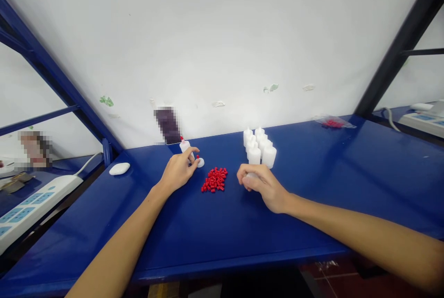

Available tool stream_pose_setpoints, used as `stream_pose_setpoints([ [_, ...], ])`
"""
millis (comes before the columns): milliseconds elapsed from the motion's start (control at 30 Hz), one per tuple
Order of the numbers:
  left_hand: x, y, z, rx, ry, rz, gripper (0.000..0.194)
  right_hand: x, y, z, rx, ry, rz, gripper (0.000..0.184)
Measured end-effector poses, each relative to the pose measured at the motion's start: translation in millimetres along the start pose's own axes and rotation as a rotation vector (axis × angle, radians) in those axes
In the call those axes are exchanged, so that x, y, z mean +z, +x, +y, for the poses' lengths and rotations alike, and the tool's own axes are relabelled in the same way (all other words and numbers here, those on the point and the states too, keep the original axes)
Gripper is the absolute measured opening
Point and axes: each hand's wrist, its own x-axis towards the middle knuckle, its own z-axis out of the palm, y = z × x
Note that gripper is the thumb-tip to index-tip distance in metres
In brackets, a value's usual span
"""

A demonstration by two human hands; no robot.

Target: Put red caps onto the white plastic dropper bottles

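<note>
Blue-painted metal forms the workbench (312, 224), set against a scuffed white wall (222, 34) and framed by dark blue uprights. Beyond the right hand, touching one another in a tight cluster, stand small white plastic bottles (259, 148), uncapped. Well off to the far right of that hand lies a clear bag (333, 123) with more red pieces inside. Left of the left hand rests a white oval object (120, 168), and further left a white power strip (31, 205) sits on the neighbouring bench.

Between the two hands lies a loose heap of red caps (215, 180). The left hand (178, 171) curls its fingers round a white bottle with a red tip (184, 145), thumb and forefinger pinched by a small white disc (200, 162) carrying a red piece. The right hand (265, 186) is closed, knuckles up, over something white; what it is I cannot tell.

Judging by this, a capped bottle is being set aside while a fresh one is taken up. The next move would call for a fine pinch on a single cap from the heap.
</note>
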Motion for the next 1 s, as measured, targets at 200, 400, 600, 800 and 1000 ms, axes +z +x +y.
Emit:
stream_pose_setpoints([
  [200,0.1,-5,18,0.161,-0.094,-0.057,0.02,0,6,-5,0.034,-0.061,-0.164,0.034],
  [400,0.8,-7,25,0.295,-0.094,-0.24,0.025,1,5,-5,0.011,-0.163,-0.195,0.035],
  [600,-0.7,-6,25,0.254,-0.112,-0.291,0.029,0,4,-3,-0.021,-0.18,-0.16,0.036],
  [800,2.7,1,24,0.193,-0.102,-0.242,0.035,2,4,-3,-0.019,-0.19,-0.151,0.036],
  [1000,1.4,5,30,0.091,-0.149,-0.271,0.03,2,5,-2,-0.024,-0.21,-0.144,0.037],
])
